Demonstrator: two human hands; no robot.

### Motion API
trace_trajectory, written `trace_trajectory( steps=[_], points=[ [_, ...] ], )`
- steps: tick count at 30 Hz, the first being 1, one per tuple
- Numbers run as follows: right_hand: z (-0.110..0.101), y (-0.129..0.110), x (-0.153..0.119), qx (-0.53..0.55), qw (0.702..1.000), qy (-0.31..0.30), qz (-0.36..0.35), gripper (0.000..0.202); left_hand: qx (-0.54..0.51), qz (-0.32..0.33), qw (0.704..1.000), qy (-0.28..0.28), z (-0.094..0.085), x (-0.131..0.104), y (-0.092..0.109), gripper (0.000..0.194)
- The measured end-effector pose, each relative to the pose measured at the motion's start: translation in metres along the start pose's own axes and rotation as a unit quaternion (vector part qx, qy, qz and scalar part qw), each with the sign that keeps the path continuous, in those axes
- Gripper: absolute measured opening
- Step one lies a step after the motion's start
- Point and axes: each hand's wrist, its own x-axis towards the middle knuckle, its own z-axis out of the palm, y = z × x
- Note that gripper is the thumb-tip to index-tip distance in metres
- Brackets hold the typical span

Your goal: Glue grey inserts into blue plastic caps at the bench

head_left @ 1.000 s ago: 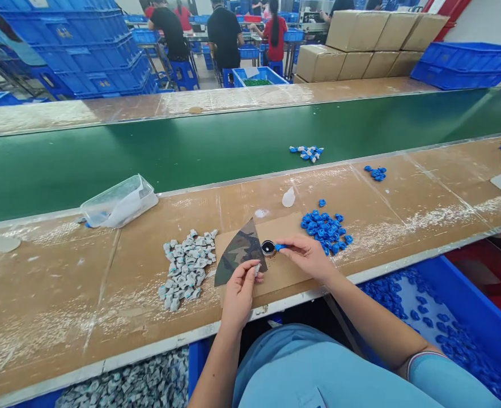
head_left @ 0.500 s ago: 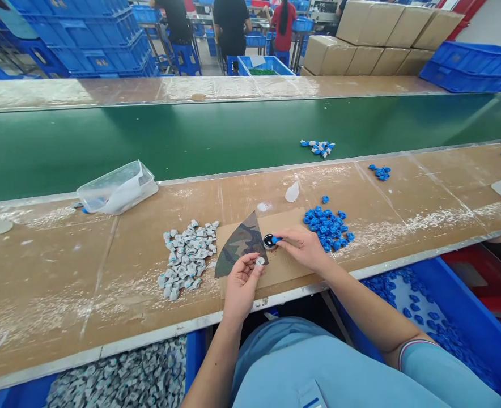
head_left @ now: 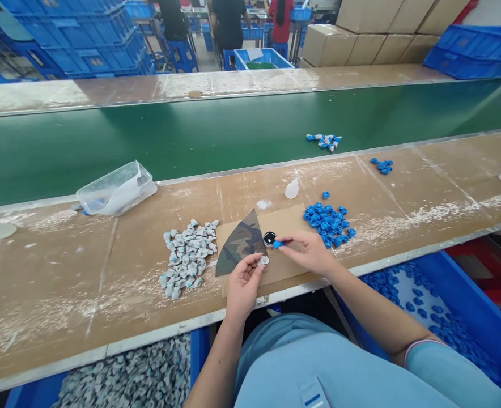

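My left hand [head_left: 245,279] pinches a small whitish-grey plastic piece [head_left: 263,260] between thumb and fingertips, over the edge of a camouflage-patterned sheet [head_left: 242,245]. Between the thumb and finger of my right hand [head_left: 309,250] is a small blue plastic piece [head_left: 278,244]. Just left of that blue piece sits a small round container [head_left: 270,238] with a dark inside, on a cardboard piece [head_left: 291,271]. A pile of grey pieces [head_left: 190,255] lies left of the sheet. Beyond my right hand is a pile of blue pieces [head_left: 327,222].
A clear plastic tub [head_left: 117,190] and a translucent teardrop-shaped item [head_left: 292,188] stand on the bench. Blue-and-white pieces [head_left: 325,141] lie on the green belt [head_left: 216,130]. Bins of grey pieces [head_left: 127,374] and blue pieces [head_left: 420,311] are below the bench edge. People sit in the background.
My right hand has drawn the blue piece slightly back from the round container's mouth. The grey piece in my left hand has turned a little. The whole view has shifted slightly.
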Motion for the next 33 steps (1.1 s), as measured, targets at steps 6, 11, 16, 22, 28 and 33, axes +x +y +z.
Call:
trace_trajectory(
  steps=[6, 11, 16, 22, 28, 33],
  points=[
    [0.015, -0.004, -0.013, 0.055, 0.995, -0.061, -0.049, 0.017, 0.017, 0.03, 0.999, -0.025, -0.001, -0.001, -0.001, 0.033],
    [0.008, 0.0, -0.009, 0.034, 0.991, -0.107, -0.067, 0.017, 0.038, 0.047, 0.997, -0.046, -0.001, -0.004, 0.001, 0.031],
    [0.001, 0.0, -0.005, 0.019, 0.986, -0.149, -0.069, 0.014, 0.051, 0.048, 0.995, -0.077, -0.001, -0.005, 0.005, 0.027],
    [0.016, 0.005, -0.013, 0.085, 0.991, -0.094, -0.045, 0.016, 0.025, 0.014, 0.998, -0.051, -0.004, -0.004, 0.005, 0.031],
    [0.029, 0.009, -0.025, 0.11, 0.993, -0.028, -0.024, 0.018, 0.028, 0.0, 0.998, -0.047, -0.001, -0.003, 0.009, 0.034],
    [-0.002, 0.013, -0.031, 0.006, 0.998, 0.005, -0.066, 0.023, 0.089, 0.042, 0.995, -0.006, -0.005, 0.013, 0.029, 0.031]
  ],
)
